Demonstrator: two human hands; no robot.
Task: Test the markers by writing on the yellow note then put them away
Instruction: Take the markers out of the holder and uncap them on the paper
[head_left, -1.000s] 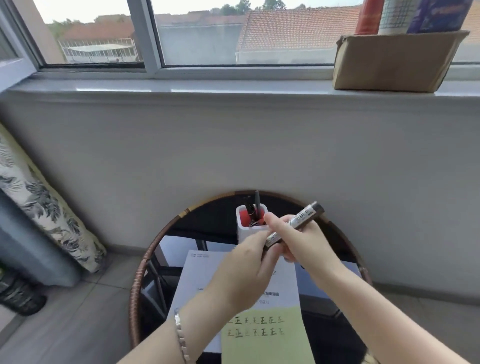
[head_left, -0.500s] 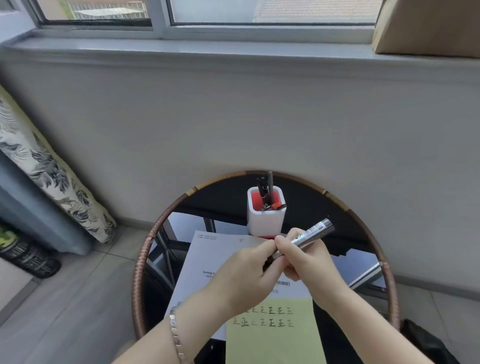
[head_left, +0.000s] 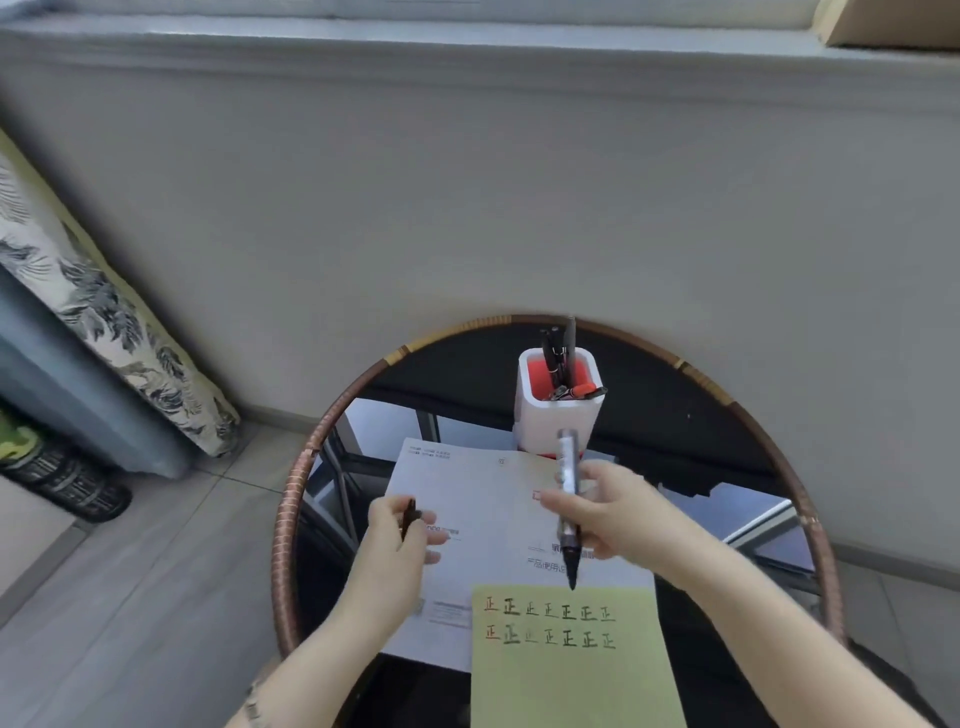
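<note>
Round glass table (head_left: 291, 519) below a grey wall, and a marker (head_left: 569, 499) is gripped upright in the right hand (head_left: 618, 514), its bare tip pointed down at the far edge of the yellow note (head_left: 571, 675). A small dark cap (head_left: 409, 517) is pinched in the left hand (head_left: 400, 535), over the white sheet (head_left: 467, 493). Two rows of characters are seen on the note. More pens are stood in the white holder (head_left: 558, 423) behind.

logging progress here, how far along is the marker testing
Done: two rows of test marks on the yellow note, and several pens stand in the white holder. In hand: the right hand holds an uncapped marker, tip pointing at the note's top edge; the left hand pinches its cap. Left: write with it, recap, and put it in the holder.
</note>
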